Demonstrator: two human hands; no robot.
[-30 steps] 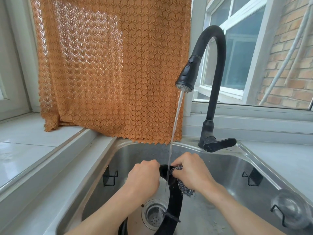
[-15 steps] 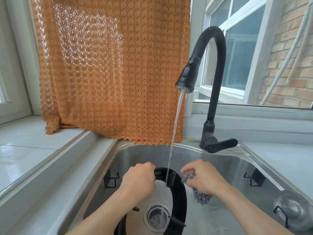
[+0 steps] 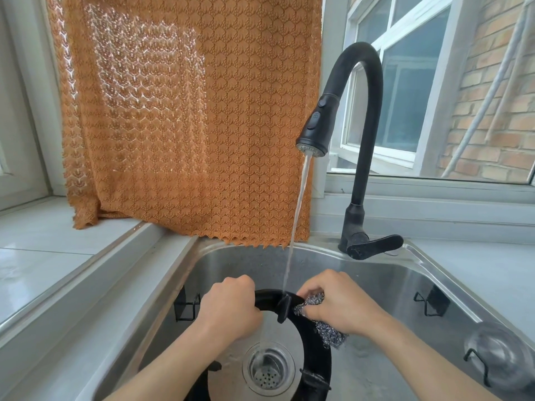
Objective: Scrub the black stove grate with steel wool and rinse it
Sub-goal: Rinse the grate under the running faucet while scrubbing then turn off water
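The black stove grate, a round ring with short prongs, stands tilted in the steel sink. My left hand grips its upper left rim. My right hand holds a grey steel wool pad against the ring's upper right, beside a prong. Water from the black faucet runs down onto the top of the grate and past it toward the drain. The lower part of the ring is cut off by the frame's edge.
An orange lace curtain hangs behind the sink's left back corner. The faucet handle points right. Black wire holders sit on the sink walls. A clear round lid rests at the right rim. Grey counter lies on both sides.
My right hand has moved back up and left with the steel wool onto the grate's top rim. The left hand keeps its grip, and the water keeps running.
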